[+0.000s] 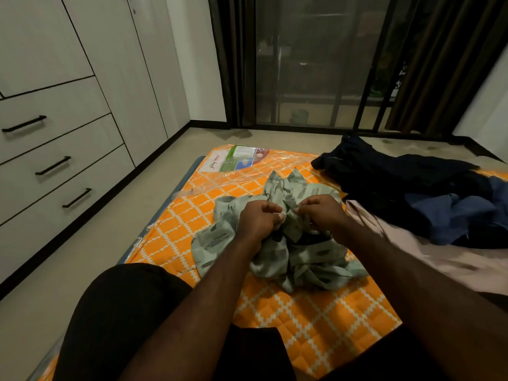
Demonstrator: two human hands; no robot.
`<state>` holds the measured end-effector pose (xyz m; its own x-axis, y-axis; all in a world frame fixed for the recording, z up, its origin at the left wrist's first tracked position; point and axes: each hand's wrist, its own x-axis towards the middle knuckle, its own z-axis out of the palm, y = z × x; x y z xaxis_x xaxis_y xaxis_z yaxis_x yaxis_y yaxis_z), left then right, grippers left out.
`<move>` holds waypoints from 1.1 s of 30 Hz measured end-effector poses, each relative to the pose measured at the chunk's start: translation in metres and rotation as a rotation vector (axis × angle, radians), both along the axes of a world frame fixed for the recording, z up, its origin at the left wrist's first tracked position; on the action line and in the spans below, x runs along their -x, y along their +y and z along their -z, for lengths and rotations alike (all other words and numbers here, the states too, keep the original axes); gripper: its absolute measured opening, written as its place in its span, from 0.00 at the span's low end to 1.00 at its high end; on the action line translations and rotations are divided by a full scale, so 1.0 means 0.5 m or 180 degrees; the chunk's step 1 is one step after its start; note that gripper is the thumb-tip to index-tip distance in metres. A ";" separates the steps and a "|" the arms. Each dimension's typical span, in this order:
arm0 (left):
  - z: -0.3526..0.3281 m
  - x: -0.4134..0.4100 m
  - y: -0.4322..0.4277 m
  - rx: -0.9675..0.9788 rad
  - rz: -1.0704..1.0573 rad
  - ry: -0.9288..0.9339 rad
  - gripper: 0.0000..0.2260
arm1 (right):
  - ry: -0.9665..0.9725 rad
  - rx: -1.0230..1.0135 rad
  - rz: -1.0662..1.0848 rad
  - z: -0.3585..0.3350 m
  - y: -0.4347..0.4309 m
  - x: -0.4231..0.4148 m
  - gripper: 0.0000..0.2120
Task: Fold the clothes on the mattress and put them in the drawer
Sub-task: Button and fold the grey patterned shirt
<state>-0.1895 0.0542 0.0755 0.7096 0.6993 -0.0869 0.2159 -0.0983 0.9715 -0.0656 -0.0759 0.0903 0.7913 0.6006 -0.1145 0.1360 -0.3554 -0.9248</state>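
Observation:
A crumpled pale green garment with dark brush marks (277, 259) lies in a heap on the orange chequered mattress (316, 325), right in front of me. My left hand (257, 218) grips a bunch of its cloth, fingers curled. Close beside it, my right hand (320, 211) pinches another part of the same garment. Both hands are near the top middle of the heap. To the right on the mattress lie a dark navy garment (384, 171), a blue one (453, 215) and a pale pink one (428, 251). Three drawers (55, 166) with black handles are shut in the white wardrobe at left.
Beige floor runs between the mattress and the wardrobe (90, 235). A dark glass sliding door with curtains (316, 64) stands at the back. My knee in dark shorts (123, 312) is at the mattress's near left edge. A printed label (233, 159) sits under the mattress's plastic wrap.

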 end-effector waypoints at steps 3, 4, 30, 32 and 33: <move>0.010 -0.002 -0.010 -0.0050 -0.0156 -0.0116 0.06 | 0.0183 -0.0016 0.0026 0.009 0.001 0.004 0.08; 0.013 -0.004 -0.013 -0.0101 -0.0212 -0.0103 0.06 | 0.0242 -0.0035 0.0055 0.011 0.002 0.006 0.09; 0.041 -0.004 -0.021 0.0925 -0.0038 -0.0580 0.03 | -0.0877 0.0004 -0.0164 0.043 0.015 0.034 0.10; 0.043 -0.004 -0.023 0.0838 -0.0101 -0.0576 0.03 | -0.0849 -0.0054 -0.0229 0.046 0.014 0.034 0.08; 0.043 -0.003 -0.024 0.0806 -0.0148 -0.0579 0.04 | -0.0841 -0.0083 -0.0255 0.047 0.014 0.035 0.08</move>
<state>-0.1879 0.0421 0.0540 0.6973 0.7035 -0.1371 0.0350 0.1577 0.9869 -0.0830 -0.0688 0.0669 0.7417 0.6624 0.1059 0.4004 -0.3105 -0.8621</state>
